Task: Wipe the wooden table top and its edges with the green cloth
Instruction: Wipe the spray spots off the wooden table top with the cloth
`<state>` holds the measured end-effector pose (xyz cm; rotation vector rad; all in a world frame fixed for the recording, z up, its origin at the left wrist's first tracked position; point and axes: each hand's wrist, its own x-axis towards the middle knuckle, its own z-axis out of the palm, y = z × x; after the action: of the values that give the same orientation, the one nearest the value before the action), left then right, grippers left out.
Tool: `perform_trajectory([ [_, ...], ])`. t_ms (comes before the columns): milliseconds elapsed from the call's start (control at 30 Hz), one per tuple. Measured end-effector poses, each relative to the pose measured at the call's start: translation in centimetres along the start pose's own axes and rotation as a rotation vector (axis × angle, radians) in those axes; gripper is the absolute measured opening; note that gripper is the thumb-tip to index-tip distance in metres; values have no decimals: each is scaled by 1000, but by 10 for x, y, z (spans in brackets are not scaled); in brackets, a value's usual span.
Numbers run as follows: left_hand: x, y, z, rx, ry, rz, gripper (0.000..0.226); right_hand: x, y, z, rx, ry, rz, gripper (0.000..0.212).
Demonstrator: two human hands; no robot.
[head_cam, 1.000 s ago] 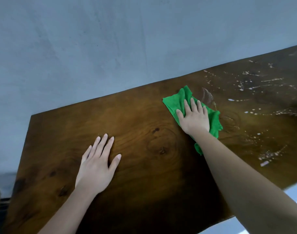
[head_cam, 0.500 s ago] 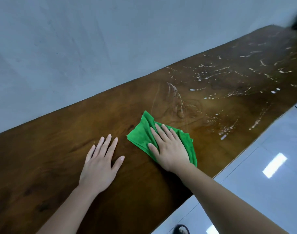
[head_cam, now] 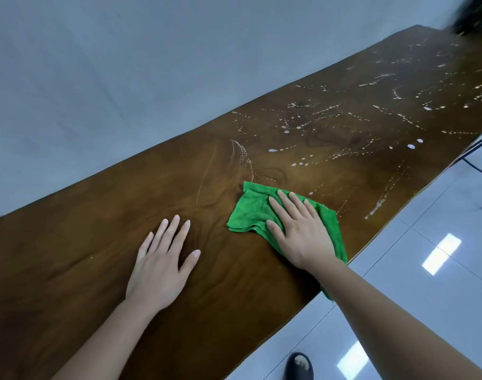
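Observation:
A long dark wooden table top (head_cam: 97, 220) runs from lower left to upper right. My right hand (head_cam: 300, 229) presses flat on a crumpled green cloth (head_cam: 250, 212) near the table's near edge; part of the cloth hangs over that edge. My left hand (head_cam: 163, 259) lies flat on the bare wood to the left of the cloth, fingers spread, holding nothing. White droplets and streaks (head_cam: 330, 116) cover the right half of the table, beyond the cloth. A curved wet smear (head_cam: 242, 157) lies just above the cloth.
A plain grey wall (head_cam: 124, 64) stands behind the table's far edge. Glossy white floor tiles (head_cam: 440, 256) lie to the lower right. My foot in a dark sandal (head_cam: 300, 366) is on the floor by the table. Dark cables (head_cam: 481, 149) hang at the right edge.
My right hand has slid the green cloth from the far side of the table toward the near edge. The view has swung right, showing more spattered wood and floor. My left hand stays flat.

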<state>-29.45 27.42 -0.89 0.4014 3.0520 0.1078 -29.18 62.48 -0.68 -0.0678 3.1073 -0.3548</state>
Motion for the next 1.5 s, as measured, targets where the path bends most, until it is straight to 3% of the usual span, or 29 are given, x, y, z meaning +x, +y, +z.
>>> perform_trajectory([
  [333, 19, 34, 1, -10, 15, -122, 84, 62, 152, -38, -20, 6, 90, 76],
  [533, 21, 38, 1, -26, 12, -159, 80, 92, 178, -48, -45, -12, 156, 77],
  [700, 21, 39, 0, -24, 5, -164, 81, 86, 142, -41, -59, -52, 127, 86],
  [1167, 20, 40, 1, -19, 18, -170, 79, 70, -84, 14, -38, -148, -441, 76],
  [1367, 23, 41, 1, -17, 23, -194, 83, 125, -87, 15, -17, -166, -505, 70],
  [1500, 23, 39, 2, -21, 28, -190, 80, 177, -50, 2, -17, -167, -401, 71],
])
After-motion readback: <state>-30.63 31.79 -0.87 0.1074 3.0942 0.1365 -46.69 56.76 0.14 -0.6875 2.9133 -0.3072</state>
